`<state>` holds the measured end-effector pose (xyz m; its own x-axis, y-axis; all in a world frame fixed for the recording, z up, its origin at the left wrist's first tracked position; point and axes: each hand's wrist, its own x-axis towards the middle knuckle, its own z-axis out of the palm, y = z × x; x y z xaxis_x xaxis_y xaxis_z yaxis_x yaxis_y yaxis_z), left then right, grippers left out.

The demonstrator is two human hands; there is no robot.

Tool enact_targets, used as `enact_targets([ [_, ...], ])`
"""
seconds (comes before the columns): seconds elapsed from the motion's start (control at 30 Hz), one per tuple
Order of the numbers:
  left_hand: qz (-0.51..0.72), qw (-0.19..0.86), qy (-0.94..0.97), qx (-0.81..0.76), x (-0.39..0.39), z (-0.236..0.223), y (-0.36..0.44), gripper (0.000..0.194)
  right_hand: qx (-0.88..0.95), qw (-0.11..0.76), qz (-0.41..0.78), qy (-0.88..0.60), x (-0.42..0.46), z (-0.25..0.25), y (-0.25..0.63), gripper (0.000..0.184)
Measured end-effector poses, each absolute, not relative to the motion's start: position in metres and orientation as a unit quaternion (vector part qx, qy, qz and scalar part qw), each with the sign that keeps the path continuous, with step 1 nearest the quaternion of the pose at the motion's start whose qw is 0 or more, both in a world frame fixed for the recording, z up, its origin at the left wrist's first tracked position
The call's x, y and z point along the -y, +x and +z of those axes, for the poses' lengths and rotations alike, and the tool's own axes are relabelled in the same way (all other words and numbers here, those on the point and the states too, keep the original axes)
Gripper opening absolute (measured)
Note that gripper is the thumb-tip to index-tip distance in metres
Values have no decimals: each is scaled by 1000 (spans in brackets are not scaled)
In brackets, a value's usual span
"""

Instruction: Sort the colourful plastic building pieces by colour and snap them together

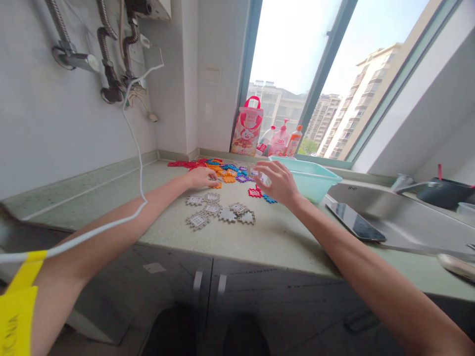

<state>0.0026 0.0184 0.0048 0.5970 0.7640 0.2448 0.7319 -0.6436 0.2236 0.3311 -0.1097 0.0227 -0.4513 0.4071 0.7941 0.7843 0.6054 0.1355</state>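
A heap of coloured plastic puzzle tiles [222, 169] lies on the counter near the back wall. In front of it, several grey tiles [218, 211] are laid out flat in rows. My left hand [202, 177] rests on the near edge of the heap, its fingers pinched on an orange tile [216, 185]. My right hand [279, 182] hovers beside the teal basin [315, 179], fingers curled round a small pale tile that I can barely make out. A red tile [254, 192] and a blue tile [268, 199] lie just under the right hand.
A phone [354, 221] lies on the sink's rim at right, with the steel sink [408, 217] behind it. A pink bag [247, 126] and bottles [282, 141] stand at the window. A white cable [139, 163] hangs over my left arm. Cabinet doors sit below the counter.
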Motion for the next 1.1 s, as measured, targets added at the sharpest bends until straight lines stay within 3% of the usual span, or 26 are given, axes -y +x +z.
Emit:
enact_targets([
  [0.3, 147, 61, 893, -421, -17, 6, 2, 52, 632, 464, -332, -524, 118, 50, 368, 37],
  [0.5, 169, 66, 887, -425, -10, 9, 3, 49, 616, 402, -313, -601, 108, 49, 383, 49],
  [0.57, 215, 43, 879, -423, -5, 12, 5, 53, 637, 393, -311, -586, 108, 48, 379, 48],
  [0.73, 326, -37, 875, -355, 21, 25, 17, 67, 750, 400, -284, -443, 117, 46, 354, 25],
  [0.9, 296, -32, 921, -252, 57, 34, 40, 65, 875, 323, -197, -304, 123, 35, 327, 42],
  [1.1, 250, -11, 945, -213, 77, 32, 56, 58, 903, 287, -153, -279, 125, 27, 312, 24],
])
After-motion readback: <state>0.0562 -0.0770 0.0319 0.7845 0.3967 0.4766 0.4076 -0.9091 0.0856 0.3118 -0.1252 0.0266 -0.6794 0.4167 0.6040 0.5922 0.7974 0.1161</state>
